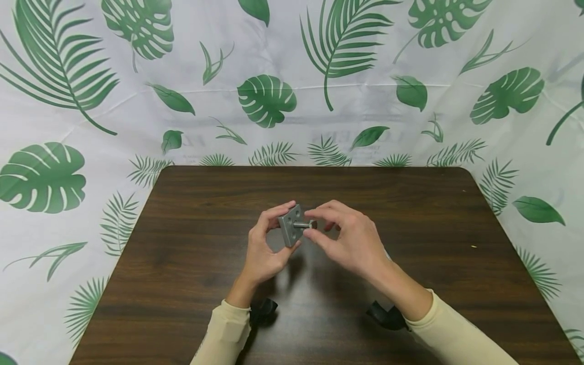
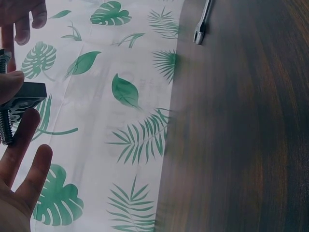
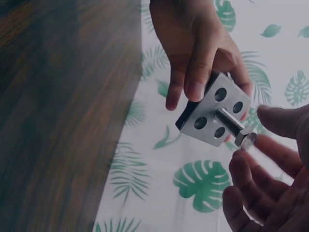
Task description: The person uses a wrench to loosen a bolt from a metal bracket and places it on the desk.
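My left hand (image 1: 266,256) grips a small grey metal block (image 1: 287,228) by its edges, thumb on one side and fingers on the other. Holes sit near the block's corners, and a hex bolt (image 3: 231,122) runs through its middle. The bolt's head stands well out from the face, while its threaded end (image 2: 6,129) sticks out beyond the other side. My right hand (image 1: 351,235) has its curled fingers and thumb around the bolt head, an index fingertip (image 3: 260,143) right at it. Both hands are raised over the table.
A dark wood-grain table (image 1: 196,218) lies below. On it, a metal wrench (image 2: 200,34) shows in the left wrist view. Black straps (image 1: 387,315) hang by both wrists. A white leaf-print sheet (image 1: 205,121) stands behind and along the sides of the table.
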Demonstrator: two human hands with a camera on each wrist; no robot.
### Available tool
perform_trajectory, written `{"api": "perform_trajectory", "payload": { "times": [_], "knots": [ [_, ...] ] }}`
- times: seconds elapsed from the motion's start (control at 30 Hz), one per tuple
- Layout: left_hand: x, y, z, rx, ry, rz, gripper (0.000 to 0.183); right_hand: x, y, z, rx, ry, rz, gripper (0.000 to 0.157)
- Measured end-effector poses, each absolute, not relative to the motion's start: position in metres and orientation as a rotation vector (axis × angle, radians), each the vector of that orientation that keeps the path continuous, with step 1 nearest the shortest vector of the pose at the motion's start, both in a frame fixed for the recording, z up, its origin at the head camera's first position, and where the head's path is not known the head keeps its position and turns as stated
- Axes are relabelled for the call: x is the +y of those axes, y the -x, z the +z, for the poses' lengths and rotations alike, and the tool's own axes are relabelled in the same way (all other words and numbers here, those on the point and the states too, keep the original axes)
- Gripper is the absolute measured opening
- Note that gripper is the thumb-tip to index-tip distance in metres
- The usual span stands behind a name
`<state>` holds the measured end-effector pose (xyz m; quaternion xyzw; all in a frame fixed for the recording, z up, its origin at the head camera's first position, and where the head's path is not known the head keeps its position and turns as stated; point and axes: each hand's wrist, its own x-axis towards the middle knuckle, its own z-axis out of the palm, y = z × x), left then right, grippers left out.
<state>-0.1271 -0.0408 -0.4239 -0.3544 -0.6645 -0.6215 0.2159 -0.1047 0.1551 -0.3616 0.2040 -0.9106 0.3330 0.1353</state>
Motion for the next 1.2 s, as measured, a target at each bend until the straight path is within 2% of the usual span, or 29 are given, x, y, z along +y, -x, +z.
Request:
{"api": "perform_trajectory", "payload": {
  "times": [0.33, 0.93, 1.2],
  "knots": [
    [-0.0402, 0.1270, -0.4225, -1.841, 0.980, -1.718, 0.063, 0.1528, 0.1053, -0.3590, -2.788, -0.369, 0.928, 0.025],
    [-0.0409, 0.1266, -0.4233, -1.855, 0.981, -1.723, 0.063, 0.1550, 0.1067, -0.3628, -2.612, -0.688, 0.959, 0.020],
    [-0.0409, 0.1263, -0.4237, -1.858, 0.979, -1.720, 0.062, 0.1548, 0.1051, -0.3627, -2.610, -0.647, 0.949, 0.030]
  ]
}}
